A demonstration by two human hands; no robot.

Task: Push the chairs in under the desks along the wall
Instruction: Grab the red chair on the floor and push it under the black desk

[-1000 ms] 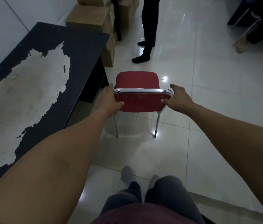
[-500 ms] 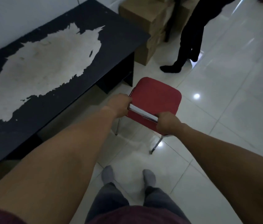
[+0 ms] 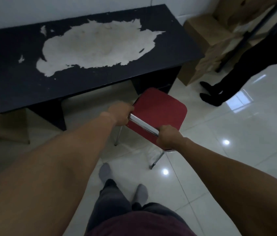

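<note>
A red chair (image 3: 161,111) with chrome legs stands on the tiled floor just in front of a black desk (image 3: 91,79) whose top is worn to a large pale patch. My left hand (image 3: 119,114) grips the left end of the chrome top rail of the chair's backrest. Gripping the rail's right end is my right hand (image 3: 169,137). The chair's seat points toward the desk's right pedestal, at an angle to the desk front. The open knee space under the desk lies to the left of the chair.
Stacked cardboard boxes (image 3: 209,46) stand right of the desk against the wall. Another person's black-clad legs and feet (image 3: 219,92) stand close to the chair's right. A brown box (image 3: 3,123) sits at the desk's left end. My socked feet (image 3: 122,183) are below.
I have turned left to face the desk squarely. The chair, held in both hands, has swung around from beside the desk's end to its front.
</note>
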